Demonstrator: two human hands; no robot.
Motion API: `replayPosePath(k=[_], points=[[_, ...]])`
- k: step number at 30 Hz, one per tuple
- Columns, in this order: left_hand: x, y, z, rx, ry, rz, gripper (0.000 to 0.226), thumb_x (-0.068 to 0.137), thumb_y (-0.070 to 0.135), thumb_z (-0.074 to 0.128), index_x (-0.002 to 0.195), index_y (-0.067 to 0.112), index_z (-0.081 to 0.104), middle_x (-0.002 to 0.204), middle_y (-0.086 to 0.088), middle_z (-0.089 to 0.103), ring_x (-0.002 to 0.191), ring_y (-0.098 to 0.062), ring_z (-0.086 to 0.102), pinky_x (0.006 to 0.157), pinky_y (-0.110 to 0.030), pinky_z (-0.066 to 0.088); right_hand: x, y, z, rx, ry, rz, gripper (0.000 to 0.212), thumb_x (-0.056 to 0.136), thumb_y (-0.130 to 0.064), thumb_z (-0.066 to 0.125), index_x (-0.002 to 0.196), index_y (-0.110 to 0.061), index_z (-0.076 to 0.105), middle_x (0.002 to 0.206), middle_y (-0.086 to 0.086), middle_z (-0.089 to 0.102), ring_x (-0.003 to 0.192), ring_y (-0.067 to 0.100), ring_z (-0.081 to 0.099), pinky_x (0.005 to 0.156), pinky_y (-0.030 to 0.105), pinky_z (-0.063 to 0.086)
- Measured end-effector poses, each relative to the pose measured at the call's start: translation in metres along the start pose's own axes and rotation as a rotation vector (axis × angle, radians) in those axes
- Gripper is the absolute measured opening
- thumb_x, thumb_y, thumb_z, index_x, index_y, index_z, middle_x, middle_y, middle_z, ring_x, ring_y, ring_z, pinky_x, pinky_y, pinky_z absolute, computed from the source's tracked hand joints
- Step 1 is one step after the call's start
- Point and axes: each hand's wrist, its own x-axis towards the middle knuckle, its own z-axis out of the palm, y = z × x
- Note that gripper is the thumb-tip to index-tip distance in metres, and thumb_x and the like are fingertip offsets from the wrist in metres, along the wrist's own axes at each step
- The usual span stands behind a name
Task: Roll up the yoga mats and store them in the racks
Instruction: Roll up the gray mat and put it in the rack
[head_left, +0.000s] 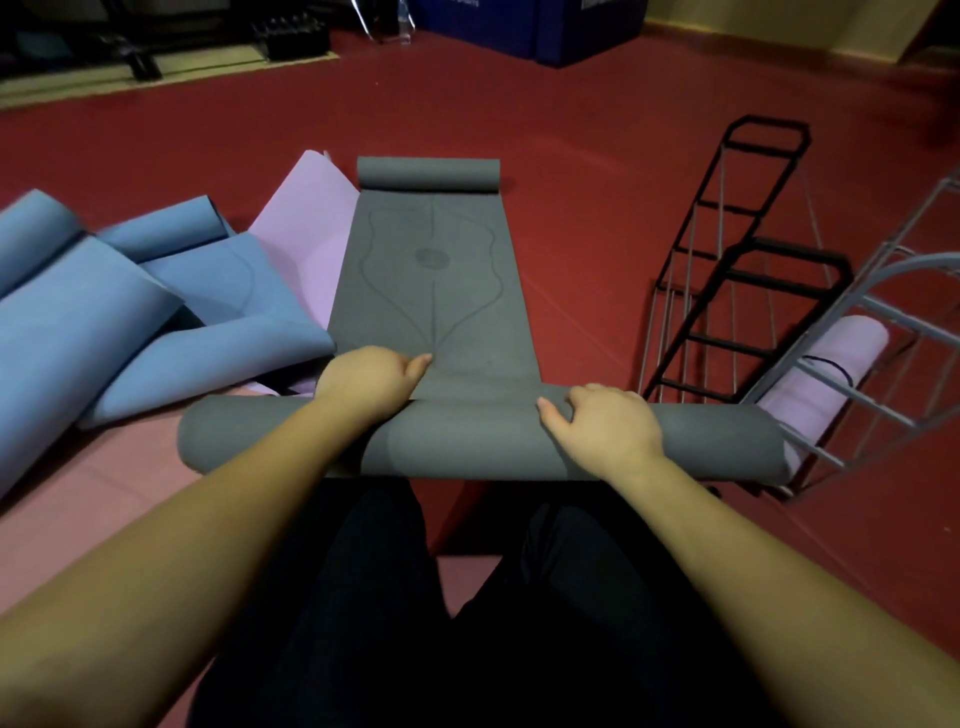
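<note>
Both hands, L (371, 376) & R (602, 428), grip grey mat's (421, 291) rolled end.

You're seeing a blue padded block (524, 26) sitting far ctr on red floor (571, 156), w/ dark gym equipment (156, 36) far left.

Matt grey mat (426, 291); black metal rack (727, 280)
</note>
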Motion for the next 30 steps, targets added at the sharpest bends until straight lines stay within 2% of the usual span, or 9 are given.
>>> replayPosePath(k=[3,5,7,9,13,17,21,26,30], points=[[-0.018,0.000,0.007,-0.014,0.195,-0.045,0.056,0.104,0.046,0.029,0.094,0.012,0.073,0.098,-0.016,0.071,0.094,-0.037,0.065,0.073,-0.039,0.046,0.007,0.000,-0.003,0.039,-0.035,-0.008,0.066,0.096,-0.064,0.026,0.102,-0.015,0.069,0.106,0.007,0.067,0.100,0.030,0.063,0.082,0.037,0.042],[-0.035,-0.003,0.020,-0.020,0.244,0.004,0.057,0.100,0.048,0.032,0.080,0.009,0.068,0.085,-0.018,0.069,0.083,-0.038,0.064,0.068,-0.041,0.046,0.017,0.000,-0.005,0.077,-0.113,0.022,0.069,0.095,-0.066,0.023,0.102,-0.017,0.070,0.106,0.007,0.068,0.100,0.030,0.063,0.079,0.037,0.044],[-0.052,-0.008,0.039,0.053,0.270,0.070,0.055,0.096,0.055,0.031,0.078,0.012,0.062,0.080,-0.015,0.067,0.080,-0.036,0.063,0.077,-0.043,0.046,0.027,0.002,-0.006,0.091,-0.180,0.032,0.074,0.094,-0.068,0.020,0.107,-0.017,0.072,0.110,0.009,0.069,0.103,0.031,0.063,0.079,0.037,0.046],[-0.055,-0.011,0.046,0.093,0.224,0.071,0.057,0.095,0.059,0.027,0.083,0.016,0.063,0.086,-0.010,0.069,0.086,-0.034,0.064,0.087,-0.044,0.042,0.034,0.002,-0.005,0.089,-0.205,0.030,0.077,0.093,-0.069,0.018,0.112,-0.016,0.071,0.114,0.011,0.068,0.106,0.032,0.062,0.080,0.037,0.045],[-0.046,-0.005,0.028,0.089,0.158,0.018,0.071,0.090,0.064,0.013,0.081,0.017,0.065,0.090,-0.009,0.070,0.092,-0.032,0.063,0.082,-0.042,0.039,0.047,-0.001,-0.010,0.115,-0.316,0.060,0.084,0.087,-0.071,0.017,0.119,-0.012,0.067,0.123,0.015,0.064,0.109,0.034,0.060,0.080,0.038,0.043],[-0.043,-0.003,0.015,0.071,0.180,0.049,0.081,0.085,0.067,0.001,0.085,0.018,0.065,0.098,-0.007,0.070,0.100,-0.028,0.061,0.085,-0.041,0.038,0.048,0.000,-0.024,0.144,-0.373,0.081,0.084,0.086,-0.070,0.019,0.125,-0.010,0.063,0.127,0.016,0.061,0.108,0.035,0.058,0.080,0.039,0.043],[-0.049,-0.001,0.001,0.093,0.199,0.055,0.076,0.091,0.065,0.008,0.084,0.018,0.066,0.097,-0.008,0.070,0.099,-0.029,0.062,0.084,-0.041,0.038,0.046,0.004,-0.035,0.141,-0.410,0.047,0.079,0.090,-0.066,0.021,0.128,-0.009,0.061,0.132,0.019,0.058,0.113,0.034,0.056,0.083,0.038,0.041],[-0.068,-0.001,-0.010,0.087,0.164,0.056,0.065,0.099,0.061,0.019,0.086,0.018,0.066,0.100,-0.010,0.070,0.100,-0.031,0.062,0.084,-0.040,0.038,0.039,0.000,-0.054,0.150,-0.570,-0.009,0.067,0.101,-0.055,0.022,0.138,-0.009,0.054,0.146,0.017,0.048,0.128,0.031,0.048,0.087,0.032,0.031],[-0.076,0.000,-0.010,0.108,0.033,0.029,0.068,0.099,0.062,0.017,0.086,0.018,0.066,0.103,-0.012,0.070,0.103,-0.032,0.063,0.083,-0.039,0.040,0.036,-0.001,-0.051,0.221,-0.712,0.008,0.060,0.101,-0.052,0.028,0.140,-0.013,0.053,0.150,0.011,0.046,0.132,0.026,0.046,0.090,0.030,0.029]])
